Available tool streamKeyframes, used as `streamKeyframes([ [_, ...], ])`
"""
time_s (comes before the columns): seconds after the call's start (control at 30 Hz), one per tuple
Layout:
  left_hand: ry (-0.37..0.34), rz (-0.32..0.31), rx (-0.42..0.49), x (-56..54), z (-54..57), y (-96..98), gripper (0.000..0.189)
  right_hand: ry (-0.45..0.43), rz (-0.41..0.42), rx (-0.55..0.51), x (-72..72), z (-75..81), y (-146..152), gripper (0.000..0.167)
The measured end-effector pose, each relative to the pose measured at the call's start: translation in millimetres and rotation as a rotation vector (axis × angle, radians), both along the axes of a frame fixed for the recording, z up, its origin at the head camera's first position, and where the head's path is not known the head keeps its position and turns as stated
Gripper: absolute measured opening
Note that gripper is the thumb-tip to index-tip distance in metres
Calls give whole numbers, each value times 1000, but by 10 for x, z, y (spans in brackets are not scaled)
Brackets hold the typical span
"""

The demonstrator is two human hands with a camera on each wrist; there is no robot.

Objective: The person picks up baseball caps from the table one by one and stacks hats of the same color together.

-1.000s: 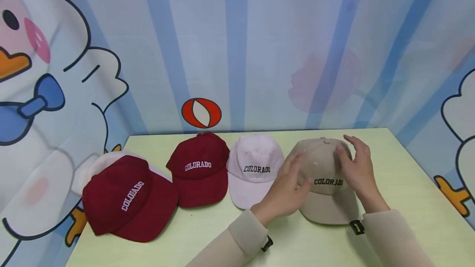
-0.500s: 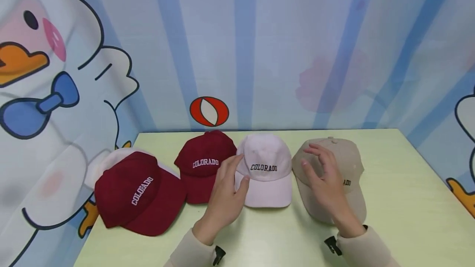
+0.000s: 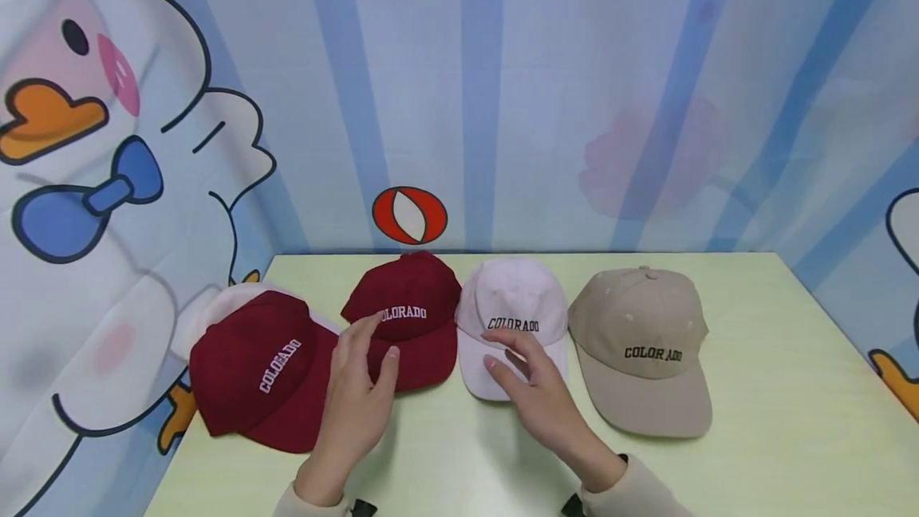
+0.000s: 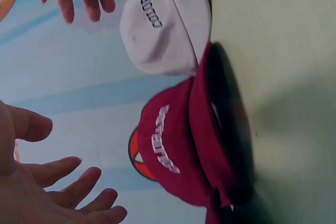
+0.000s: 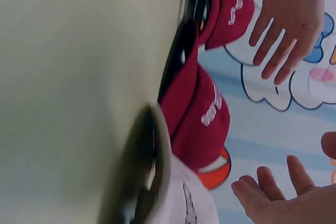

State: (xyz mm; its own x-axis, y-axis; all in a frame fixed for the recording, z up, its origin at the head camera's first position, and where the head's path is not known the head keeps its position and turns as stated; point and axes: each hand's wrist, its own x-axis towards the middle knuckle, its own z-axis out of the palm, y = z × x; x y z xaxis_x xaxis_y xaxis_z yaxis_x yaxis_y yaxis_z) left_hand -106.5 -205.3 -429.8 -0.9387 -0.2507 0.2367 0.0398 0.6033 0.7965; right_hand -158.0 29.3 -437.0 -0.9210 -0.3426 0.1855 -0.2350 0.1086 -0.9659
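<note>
Two dark red caps, a white cap and a beige cap lie in a row, all lettered COLORADO. My left hand, fingers spread and holding nothing, is over the table between the left red cap and the middle red cap. It overlaps the edges of both in the head view. In front of the white cap's brim is my right hand, also with nothing in it and its fingers relaxed. Both wrist views show the two hands apart, raised off the caps.
Behind the left red cap, a white cap is partly covered by it. The pale yellow table meets a printed cartoon backdrop along its far edge. Dark straps hang at the wrists.
Both hands have left the beige cap and moved left across the row. The beige cap stays on the table, and the view has turned slightly left.
</note>
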Motion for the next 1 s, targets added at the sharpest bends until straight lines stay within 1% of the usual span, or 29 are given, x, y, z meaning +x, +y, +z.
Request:
streamKeyframes([
  [0.1,-40,54,-1,82,2,-113,55,-82,70,-38,73,-35,-155,35],
  [0.17,-50,88,-11,136,15,-186,55,-125,124,-59,114,-57,-249,37],
  [0.3,-26,169,-34,235,63,-349,56,-206,229,-80,187,-95,-433,43],
  [0.4,-19,246,-55,294,102,-488,58,-265,284,-75,243,-118,-576,47],
  [0.47,-29,306,-64,328,117,-580,60,-312,320,-88,278,-131,-668,49],
  [0.6,-69,433,-72,385,106,-770,64,-406,383,-133,325,-170,-821,54],
  [0.7,-97,500,-48,410,80,-920,67,-463,421,-157,339,-206,-920,56],
  [0.77,-116,528,-25,423,63,-1015,70,-494,439,-173,346,-230,-986,57],
  [0.87,-153,550,8,439,35,-1144,73,-540,456,-204,362,-259,-1085,58],
  [1.0,-206,557,20,445,-15,-1285,76,-600,474,-243,386,-293,-1194,61],
])
